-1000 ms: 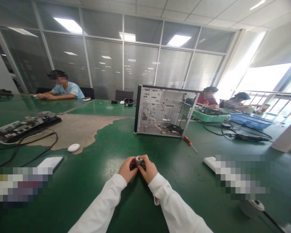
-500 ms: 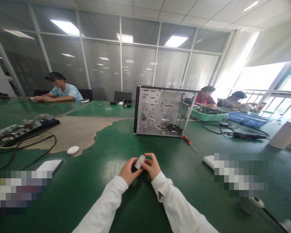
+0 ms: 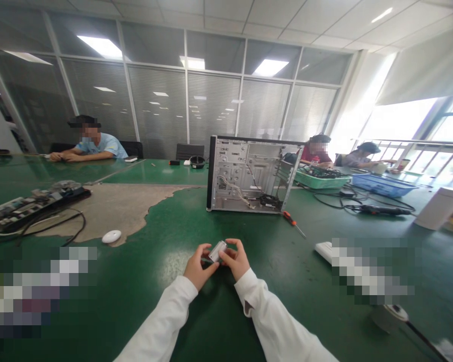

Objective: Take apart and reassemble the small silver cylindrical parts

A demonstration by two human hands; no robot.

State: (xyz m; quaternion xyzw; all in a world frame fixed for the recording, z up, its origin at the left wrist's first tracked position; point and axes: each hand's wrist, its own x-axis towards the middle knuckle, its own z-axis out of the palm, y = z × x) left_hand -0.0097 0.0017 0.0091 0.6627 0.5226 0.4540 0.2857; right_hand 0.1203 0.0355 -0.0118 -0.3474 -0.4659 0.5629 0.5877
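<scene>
A small silver metal block [image 3: 218, 251], slightly tilted, is held just above the green table by both hands; its exact kind is too small to make out. My left hand [image 3: 198, 266] curves round the block's left end, fingertips and thumb against it. On the other side my right hand [image 3: 237, 259] pinches it between thumb and bent fingers. Beyond the hands stands an open computer case [image 3: 251, 176], its bare metal inside showing with loose wires. An orange-handled screwdriver [image 3: 293, 223] lies by the case's front right corner.
On the left are a circuit board assembly [image 3: 38, 203], black cables and a white round object [image 3: 111, 236]. To the right lie a white power strip [image 3: 324, 250], a green basket [image 3: 320, 181], a blue basket [image 3: 383, 187] and a corded tool [image 3: 381, 209]. Several people sit farther back.
The block has turned slightly between my hands, and my left fingers have opened a little around it. The whole view has shifted slightly.
</scene>
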